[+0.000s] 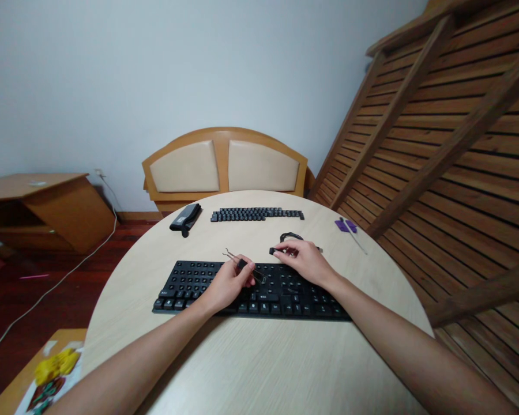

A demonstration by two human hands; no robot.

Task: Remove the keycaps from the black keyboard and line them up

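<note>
A black keyboard [259, 307] lies across the table in front of me, with many key positions on its left and middle bare of caps. Over its middle, my left hand [230, 283] is closed around a wire keycap puller [228, 254] with a dark middle part and wire loops at both ends. My right hand [305, 259] pinches a small black keycap [273, 251] just above the keyboard's back edge. Behind the hands, loose black keycaps [246, 214] stand in tight rows on the table.
A black cable [290, 236] is coiled behind my right hand. A dark folded pouch [185, 218] lies at the back left. To the right are a purple item [346, 225] and a thin rod [355, 237]. The round table [277, 363] has wooden slats [467, 173] on its right.
</note>
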